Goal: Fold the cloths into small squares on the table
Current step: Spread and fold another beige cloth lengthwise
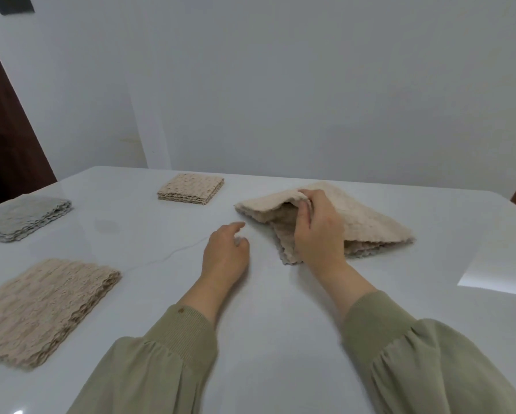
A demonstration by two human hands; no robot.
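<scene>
1. Three folded cloths (43, 306) lie at table (280, 339) left; the right hand (316, 231) pinches a lifted edge of the beige cloth (367, 219), centre-right.
2. Left hand (225, 253) hovers nearby, loosely curled, empty.
3. Likely next: bring that edge across, aligning corners.

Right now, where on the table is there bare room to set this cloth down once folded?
Bare table right of the held cloth, and in front between the sleeves. A smaller gap lies between grey cloth and far beige square. Left side is crowded.
</scene>
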